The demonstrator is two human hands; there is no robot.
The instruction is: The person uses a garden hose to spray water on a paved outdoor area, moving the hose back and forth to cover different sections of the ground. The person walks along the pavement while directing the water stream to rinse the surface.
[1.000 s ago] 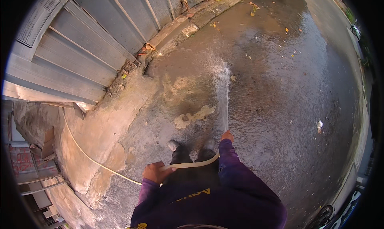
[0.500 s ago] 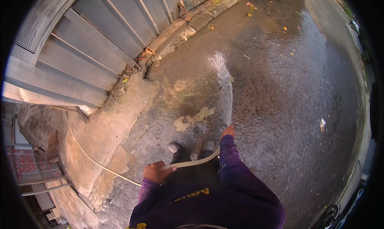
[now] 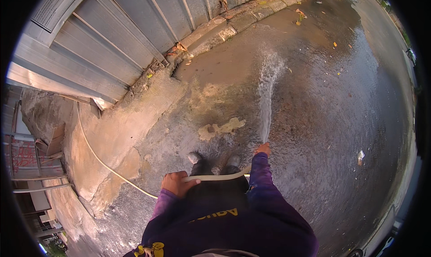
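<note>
A pale cream hose (image 3: 220,177) runs across the front of my body from one hand to the other. My left hand (image 3: 176,184) is closed around it, thumb lying along its top. Farther forward and to the right, my right hand (image 3: 262,148) grips the hose near its end; the fingers hide the outlet itself. A jet of water (image 3: 266,102) shoots forward from that hand and breaks into spray on the wet concrete pavement (image 3: 310,167). Behind my left hand, the rest of the hose trails over the ground toward the metal wall.
A corrugated metal wall (image 3: 121,37) with a low concrete curb (image 3: 220,35) stands at the far left. Fallen leaves (image 3: 301,17) lie far ahead, and white litter (image 3: 361,157) lies to the right. Metal frames (image 3: 38,178) stand at the left edge. My shoes (image 3: 194,157) are just ahead of the hose.
My right hand and the water jet have swung slightly to the right. The view has shifted a little, so the wall appears farther right. Both hands keep their hold on the hose.
</note>
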